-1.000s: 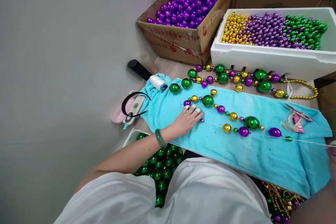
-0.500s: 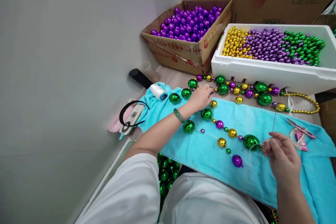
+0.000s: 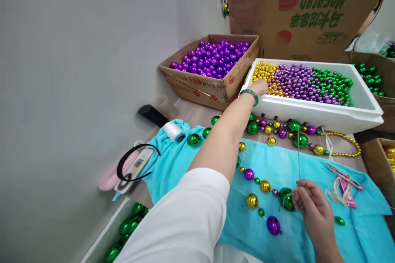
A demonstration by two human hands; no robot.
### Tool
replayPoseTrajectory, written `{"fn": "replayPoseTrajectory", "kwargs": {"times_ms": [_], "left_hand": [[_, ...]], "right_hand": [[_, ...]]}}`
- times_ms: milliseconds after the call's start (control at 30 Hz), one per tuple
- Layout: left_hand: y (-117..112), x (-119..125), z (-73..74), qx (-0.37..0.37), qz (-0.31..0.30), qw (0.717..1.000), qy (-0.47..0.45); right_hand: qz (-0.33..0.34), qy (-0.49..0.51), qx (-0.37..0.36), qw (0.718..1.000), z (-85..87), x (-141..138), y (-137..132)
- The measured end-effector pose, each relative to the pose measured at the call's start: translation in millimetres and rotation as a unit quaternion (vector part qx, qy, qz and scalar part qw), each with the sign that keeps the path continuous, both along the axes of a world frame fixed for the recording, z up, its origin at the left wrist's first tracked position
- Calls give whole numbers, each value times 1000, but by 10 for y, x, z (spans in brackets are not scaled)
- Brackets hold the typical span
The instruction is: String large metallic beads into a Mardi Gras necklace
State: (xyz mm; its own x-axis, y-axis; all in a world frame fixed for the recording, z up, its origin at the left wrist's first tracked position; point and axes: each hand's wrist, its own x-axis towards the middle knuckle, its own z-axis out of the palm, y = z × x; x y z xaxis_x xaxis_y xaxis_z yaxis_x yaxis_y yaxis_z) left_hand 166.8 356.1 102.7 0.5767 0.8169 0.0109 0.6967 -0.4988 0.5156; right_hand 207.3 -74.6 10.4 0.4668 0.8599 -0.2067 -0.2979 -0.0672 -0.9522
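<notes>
My left hand point(image 3: 260, 86) reaches over the rim of the white foam box point(image 3: 311, 111) into its gold beads point(image 3: 264, 73); its fingers are hidden among them. A green bangle point(image 3: 249, 93) circles that wrist. My right hand point(image 3: 310, 204) is pinched on a long thin needle point(image 3: 298, 152) that stands upright, with thread trailing from it. A strand of green, gold and purple beads point(image 3: 262, 187) lies on the turquoise towel point(image 3: 286, 164) just left of that hand. The foam box also holds purple beads point(image 3: 293, 82) and green beads point(image 3: 331, 83).
A cardboard box of purple beads point(image 3: 210, 58) stands at the back left. A second bead strand point(image 3: 286, 129) lies before the foam box. A white thread spool point(image 3: 174, 131), scissors point(image 3: 344, 175), a black headband point(image 3: 132, 162) and a bin of green beads point(image 3: 123, 230) are nearby.
My left hand left the strand on the towel and stretched forward into the gold beads in the foam box. My right hand came into view holding the needle. The view tilted upward.
</notes>
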Motion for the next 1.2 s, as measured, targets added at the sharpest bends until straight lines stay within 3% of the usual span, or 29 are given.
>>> {"fn": "replayPoseTrajectory", "kwargs": {"times_ms": [133, 267, 367, 467, 567, 633, 767, 833, 933, 1033, 1200], "left_hand": [[138, 261, -91, -27, 7, 998, 63], [101, 275, -117, -57, -10, 995, 81], [41, 178, -69, -85, 0, 996, 22], [-62, 91, 54, -41, 59, 997, -39], [-396, -12, 211, -28, 91, 977, -188], [-791, -139, 271, -132, 83, 932, -326], [-1679, -539, 189, -411, 62, 772, -481], [-2004, -738, 98, -483, 70, 702, -519], [-2291, -963, -10, -535, 93, 620, -566], [-2434, -1112, -68, -552, 113, 571, -598], [-2568, -1255, -125, -541, 115, 567, -611]], "right_hand": [[-7, -5, -2, 1000, -10, 7, -6], [-4, -11, -5, 1000, -9, 35, -15], [4, -19, 0, 1000, -1, 43, -10], [4, -31, -3, 1000, 27, 30, -16], [1, -50, -4, 999, 76, -2, -45], [-7, -64, -5, 998, 116, -35, -68], [-15, -86, 0, 996, 192, -121, -95], [-13, -99, 3, 995, 219, -166, -103], [2, -122, -9, 993, 237, -230, -125], [14, -133, -22, 991, 240, -289, -163], [15, -129, -14, 991, 249, -369, -208]]}}
